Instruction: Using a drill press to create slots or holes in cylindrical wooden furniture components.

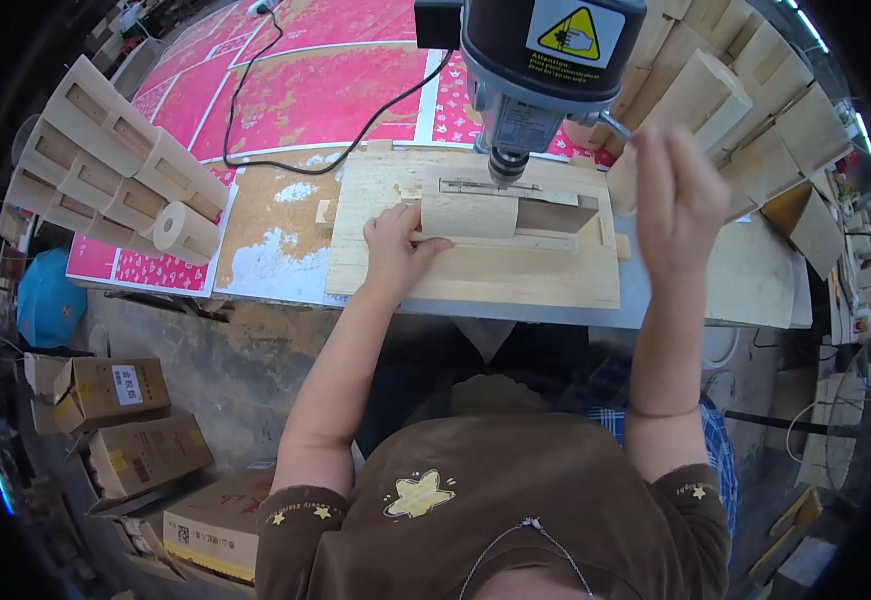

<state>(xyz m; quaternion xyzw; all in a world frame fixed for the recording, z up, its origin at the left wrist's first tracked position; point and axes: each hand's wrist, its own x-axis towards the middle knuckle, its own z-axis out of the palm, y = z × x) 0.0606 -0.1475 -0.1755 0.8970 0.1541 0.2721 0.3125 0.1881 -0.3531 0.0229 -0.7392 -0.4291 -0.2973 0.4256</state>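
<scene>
My left hand (395, 248) presses a rounded wooden piece (470, 214) against the slot of a wooden jig board (475, 275) on the bench. The drill press head (545, 60) hangs above, its chuck and bit (507, 165) just over the piece. My right hand (677, 200) is raised at the right, blurred, fingers curled by the press's metal feed handle (615, 127); whether it grips the handle is unclear.
Stacks of similar wooden pieces lie at the left (120, 165) and the back right (745, 110). A black cable (285, 165) runs over the red patterned bench cover (305, 90). Cardboard boxes (125, 420) sit on the floor at the left.
</scene>
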